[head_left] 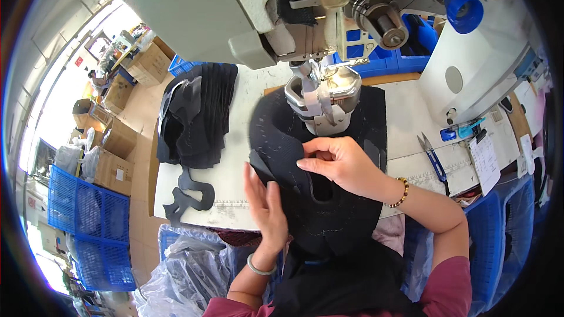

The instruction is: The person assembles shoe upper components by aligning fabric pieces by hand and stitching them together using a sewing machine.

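On the body side of the fingers lies a black apron [346, 287], and to their lower left a clear plastic bag [188, 273]. The left hand [267, 208] is spread loosely, fingers straight and thumb apart, beside a folded flap of the black fabric piece [276, 132]; whether its fingertips touch the flap is hard to tell. The right hand [349, 167] has thumb and forefinger pinched on the inner edge of that piece, which extends beneath and around both sets of fingers. Left of the left fingers, a loose curved cutout [202, 195] rests on the white counter [405, 117]. Right of the right fingers are blue-handled scissors [436, 163] and, farther right, a paper sheet [484, 161]. Just beyond the right fingertips stands the sewing machine's metal post [323, 94]. Beyond the left fingers, leftward, sits a stack of black pieces [197, 111]; much farther left are blue crates [88, 202] and cardboard boxes [106, 170].
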Motion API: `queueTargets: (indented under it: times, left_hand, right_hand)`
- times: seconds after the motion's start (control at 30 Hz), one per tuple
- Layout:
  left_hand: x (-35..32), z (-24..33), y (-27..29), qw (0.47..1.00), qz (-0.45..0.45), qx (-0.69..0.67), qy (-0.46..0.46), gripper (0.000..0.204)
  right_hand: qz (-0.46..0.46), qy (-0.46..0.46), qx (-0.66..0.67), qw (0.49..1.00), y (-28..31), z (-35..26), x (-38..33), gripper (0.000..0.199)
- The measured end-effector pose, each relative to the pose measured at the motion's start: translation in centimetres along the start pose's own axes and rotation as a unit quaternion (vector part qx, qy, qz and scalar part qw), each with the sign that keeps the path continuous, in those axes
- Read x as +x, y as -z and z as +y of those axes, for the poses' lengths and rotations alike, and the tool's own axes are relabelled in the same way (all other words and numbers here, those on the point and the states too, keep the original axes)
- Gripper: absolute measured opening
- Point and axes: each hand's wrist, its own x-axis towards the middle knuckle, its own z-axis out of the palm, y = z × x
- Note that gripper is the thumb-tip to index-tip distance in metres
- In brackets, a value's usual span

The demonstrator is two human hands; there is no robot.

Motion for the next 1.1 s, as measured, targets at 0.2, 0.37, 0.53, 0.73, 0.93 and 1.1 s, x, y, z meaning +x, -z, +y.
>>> queueTargets:
  times: [0.2, 0.37, 0.53, 0.73, 0.93, 1.1]
  left_hand:
    - [4.8, 2.2, 3.8, 0.956, -0.074, 0.167, -0.228, 0.033]
    - [7.9, 4.9, 1.4, 0.809, -0.168, 0.36, -0.433, 0.058]
    - [8.5, 6.7, -0.6, 0.75, -0.148, 0.39, -0.513, 0.064]
    - [10.3, 6.9, -2.2, 0.783, -0.264, 0.283, -0.486, 0.069]
    - [11.9, 5.9, -3.6, 0.78, -0.281, 0.261, -0.494, 0.066]
    - [12.5, 5.3, -4.0, 0.78, -0.28, 0.256, -0.497, 0.06]
  right_hand:
    - [0.052, 0.043, -0.042, 0.997, 1.7, -3.9, 0.7, 0.022]
    - [0.059, -0.01, 0.075, 0.995, 3.6, -5.1, -0.8, 0.022]
    - [0.077, -0.038, 0.126, 0.988, 4.4, -5.4, -1.8, 0.023]
    - [0.154, -0.027, 0.153, 0.976, 4.8, -5.5, -1.9, 0.018]
    - [0.191, 0.019, 0.229, 0.954, 6.2, -3.5, 0.3, 0.014]
    - [0.117, 0.101, 0.276, 0.949, 7.0, -2.0, 0.5, 0.013]
